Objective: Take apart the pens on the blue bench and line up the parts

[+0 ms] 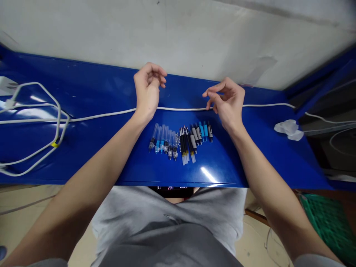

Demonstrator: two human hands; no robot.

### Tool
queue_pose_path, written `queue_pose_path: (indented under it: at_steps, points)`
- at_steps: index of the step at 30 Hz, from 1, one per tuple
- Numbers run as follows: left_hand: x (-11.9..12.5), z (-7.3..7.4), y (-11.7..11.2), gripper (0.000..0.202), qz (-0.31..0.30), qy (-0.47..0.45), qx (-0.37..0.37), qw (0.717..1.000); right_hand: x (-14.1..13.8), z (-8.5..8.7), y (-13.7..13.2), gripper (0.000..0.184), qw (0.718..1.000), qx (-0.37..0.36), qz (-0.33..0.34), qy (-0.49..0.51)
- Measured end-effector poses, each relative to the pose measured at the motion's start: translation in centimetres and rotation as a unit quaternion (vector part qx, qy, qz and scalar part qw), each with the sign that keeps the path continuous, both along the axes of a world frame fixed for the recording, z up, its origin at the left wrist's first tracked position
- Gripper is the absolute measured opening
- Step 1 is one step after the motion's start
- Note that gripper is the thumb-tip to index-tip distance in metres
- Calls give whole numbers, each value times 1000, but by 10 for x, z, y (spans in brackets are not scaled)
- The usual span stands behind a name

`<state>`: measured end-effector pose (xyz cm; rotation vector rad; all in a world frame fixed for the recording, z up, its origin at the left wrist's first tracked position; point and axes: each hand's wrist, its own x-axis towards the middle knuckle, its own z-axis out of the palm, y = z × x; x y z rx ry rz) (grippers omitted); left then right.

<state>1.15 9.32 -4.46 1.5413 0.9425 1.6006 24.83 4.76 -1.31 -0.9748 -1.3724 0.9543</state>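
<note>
My left hand (148, 89) hovers over the back of the blue table, its fingers loosely curled and apart with nothing visible in them. Across from it, my right hand (228, 103) is half curled above the white cable, thumb close to the index finger, also with no visible object. Between my forearms lie pen parts in groups: clear pen barrels (164, 138) with black or blue grips, several black-inked refills (184, 144), and grey pen tops (194, 142) and blue pen tops (203, 132) with clips. Tiny springs (177, 140) seem to lie beside the refills.
A white cable (108, 114) runs across the blue table (222, 163) and loops at the left. Crumpled clear plastic (289, 129) lies near the right end. A pale wall (172, 37) stands behind; a green mesh item (328, 222) is below right.
</note>
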Motion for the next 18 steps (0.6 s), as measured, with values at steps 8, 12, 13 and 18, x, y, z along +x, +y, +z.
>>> queue_pose_path:
  at_steps: [8,12,13,18]
  points:
    - [7,11,-11,21,26,-22,-10,999,2,1,2,32,999,-28,20,16]
    - [8,17,-15,34,21,-44,-13,999,4,3,4,36,999,-41,1,35]
    - [8,18,-17,34,22,-40,-16,999,5,3,3,36,999,-39,-3,36]
    - [10,18,-23,36,16,12,-13,1000,8,3,2,43,1000,-11,-3,24]
